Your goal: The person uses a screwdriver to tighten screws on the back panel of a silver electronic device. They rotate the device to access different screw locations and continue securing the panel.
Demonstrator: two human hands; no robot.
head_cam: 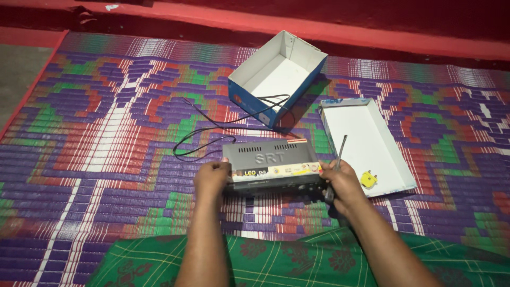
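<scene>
1. Grey metal receiver box (271, 162) sits on the woven mat (106, 159); my left hand (211, 178) clamps its left end.
2. My right hand (342, 180) grips its right end, holding a screwdriver (341, 150).

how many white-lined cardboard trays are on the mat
2. The box stands behind the grey device held by both hands. The lid lies flat beside the right hand, holding a small yellow part.

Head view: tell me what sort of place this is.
Probably a home floor used as a sitting workspace, not a workshop. A woven patterned mat covers the ground, a red step borders it, and the grey set-top box rests on the mat beside an open cardboard box.
</scene>
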